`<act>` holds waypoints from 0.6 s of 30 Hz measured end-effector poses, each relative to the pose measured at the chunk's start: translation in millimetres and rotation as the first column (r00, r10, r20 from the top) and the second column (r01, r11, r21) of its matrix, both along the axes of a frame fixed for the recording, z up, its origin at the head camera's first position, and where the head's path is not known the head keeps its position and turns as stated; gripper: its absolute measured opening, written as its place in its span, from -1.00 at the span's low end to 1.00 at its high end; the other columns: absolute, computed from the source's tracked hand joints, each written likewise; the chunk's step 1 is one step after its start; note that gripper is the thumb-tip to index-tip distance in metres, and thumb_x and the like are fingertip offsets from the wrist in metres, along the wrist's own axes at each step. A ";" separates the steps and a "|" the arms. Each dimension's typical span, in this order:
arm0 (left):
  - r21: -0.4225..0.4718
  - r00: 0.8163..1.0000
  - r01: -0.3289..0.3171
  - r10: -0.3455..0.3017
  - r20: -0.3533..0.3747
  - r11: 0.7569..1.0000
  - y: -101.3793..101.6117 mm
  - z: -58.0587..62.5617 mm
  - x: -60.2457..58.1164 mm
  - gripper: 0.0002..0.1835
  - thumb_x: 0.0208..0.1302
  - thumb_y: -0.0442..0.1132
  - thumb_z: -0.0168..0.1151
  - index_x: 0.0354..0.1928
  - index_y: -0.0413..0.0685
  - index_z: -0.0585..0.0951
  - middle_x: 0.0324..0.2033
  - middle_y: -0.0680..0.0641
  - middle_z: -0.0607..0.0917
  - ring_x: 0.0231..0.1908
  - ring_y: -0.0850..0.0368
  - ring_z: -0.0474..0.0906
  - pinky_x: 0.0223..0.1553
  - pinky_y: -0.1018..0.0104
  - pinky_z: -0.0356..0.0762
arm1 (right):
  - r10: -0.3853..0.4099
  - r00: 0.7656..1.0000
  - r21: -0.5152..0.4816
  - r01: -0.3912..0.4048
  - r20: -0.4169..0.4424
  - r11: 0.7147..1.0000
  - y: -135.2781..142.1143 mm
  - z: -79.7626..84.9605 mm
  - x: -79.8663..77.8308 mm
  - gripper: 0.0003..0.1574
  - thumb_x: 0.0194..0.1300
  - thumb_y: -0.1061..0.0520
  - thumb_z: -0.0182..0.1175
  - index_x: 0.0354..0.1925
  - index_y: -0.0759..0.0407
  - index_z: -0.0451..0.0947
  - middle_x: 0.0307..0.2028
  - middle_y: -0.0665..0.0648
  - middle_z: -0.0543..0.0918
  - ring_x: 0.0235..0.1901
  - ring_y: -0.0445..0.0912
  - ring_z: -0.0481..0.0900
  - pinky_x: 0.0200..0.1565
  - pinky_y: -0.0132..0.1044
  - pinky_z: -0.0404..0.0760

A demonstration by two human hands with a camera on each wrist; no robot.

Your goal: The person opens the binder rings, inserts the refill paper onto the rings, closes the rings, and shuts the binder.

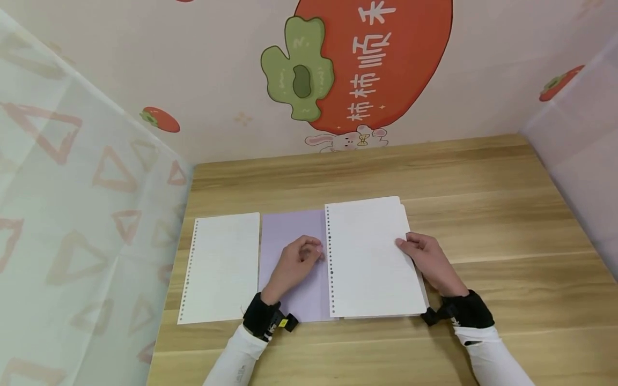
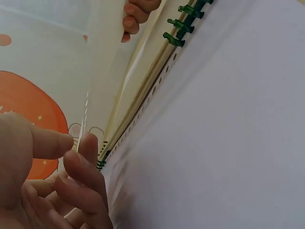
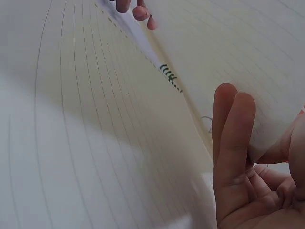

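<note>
My right hand point(image 1: 427, 260) pinches the right edge of a white loose-leaf sheet point(image 1: 369, 257), thumb on top and fingers beneath. The sheet is raised above a ring-binder notebook, with a row of small holes along its left edge. Beside that edge is my left hand point(image 1: 298, 262), fingers loosely bent over the purple cover point(image 1: 294, 228). In the left wrist view, the sheet's edge passes near the left thumb and forefinger. Green binder rings point(image 2: 183, 24) show beneath the raised sheet. Lined pages point(image 3: 71, 124) lie under the right hand.
Another punched loose-leaf sheet point(image 1: 222, 268) lies flat left of the purple cover. Everything rests on a wood-grain table point(image 1: 483, 203). Patterned hangings point(image 1: 217, 64) stand at the back and along both sides.
</note>
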State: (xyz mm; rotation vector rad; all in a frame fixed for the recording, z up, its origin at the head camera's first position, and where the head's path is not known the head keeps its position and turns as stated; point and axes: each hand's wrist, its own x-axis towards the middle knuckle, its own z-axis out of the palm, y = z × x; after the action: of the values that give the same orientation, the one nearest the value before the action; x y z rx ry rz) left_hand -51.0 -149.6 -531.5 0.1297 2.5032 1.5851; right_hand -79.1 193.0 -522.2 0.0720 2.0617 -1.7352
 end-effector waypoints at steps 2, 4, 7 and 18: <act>-0.039 1.000 0.016 -0.017 -0.021 0.999 0.8 0.3 0.6 -0.74 0.49 -0.12 0.21 0.08 -0.06 0.64 -0.28 0.09 0.79 -0.38 0.24 0.59 -0.25 0.34 0.50 | -0.004 1.000 0.012 0.004 -0.001 1.000 4.5 -0.7 0.1 -0.28 0.50 -0.15 0.16 0.21 0.48 0.49 -0.18 0.20 0.75 -0.30 -0.12 0.72 -0.26 -0.24 0.70; -0.058 0.998 0.038 -0.041 -0.044 0.998 2.0 1.9 1.0 -0.71 0.48 -0.11 0.22 0.11 -0.08 0.63 -0.25 0.09 0.76 -0.45 0.22 0.50 -0.33 0.33 0.43 | -0.007 1.000 0.025 0.007 -0.001 1.000 8.9 -1.3 0.1 -0.27 0.51 -0.15 0.15 0.23 0.49 0.48 -0.17 0.21 0.76 -0.30 -0.11 0.73 -0.27 -0.24 0.70; -0.076 0.993 0.073 -0.079 -0.083 0.994 4.8 3.9 1.3 -0.68 0.48 -0.14 0.22 0.15 -0.12 0.62 -0.21 0.07 0.72 -0.47 0.22 0.44 -0.38 0.35 0.40 | -0.004 1.000 0.036 0.004 0.003 0.999 14.3 -1.8 0.5 -0.27 0.52 -0.15 0.13 0.23 0.49 0.48 -0.17 0.22 0.77 -0.30 -0.09 0.74 -0.28 -0.22 0.71; -0.266 0.954 0.098 -0.167 -0.251 0.959 19.1 6.2 -2.7 -0.58 0.43 -0.16 0.27 0.25 -0.15 0.56 0.13 -0.08 0.63 0.09 0.03 0.48 0.14 0.07 0.40 | 0.005 1.000 0.045 -0.004 -0.017 0.999 19.7 -5.2 1.4 -0.29 0.52 -0.15 0.14 0.19 0.49 0.53 -0.24 0.23 0.77 -0.37 -0.10 0.72 -0.33 -0.25 0.68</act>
State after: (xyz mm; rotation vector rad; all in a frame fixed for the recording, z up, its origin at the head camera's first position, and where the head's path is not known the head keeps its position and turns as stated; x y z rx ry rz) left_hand -53.7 -130.5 -525.3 0.5024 2.8060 1.2586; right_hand -77.7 212.7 -527.4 0.0664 2.1116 -1.6932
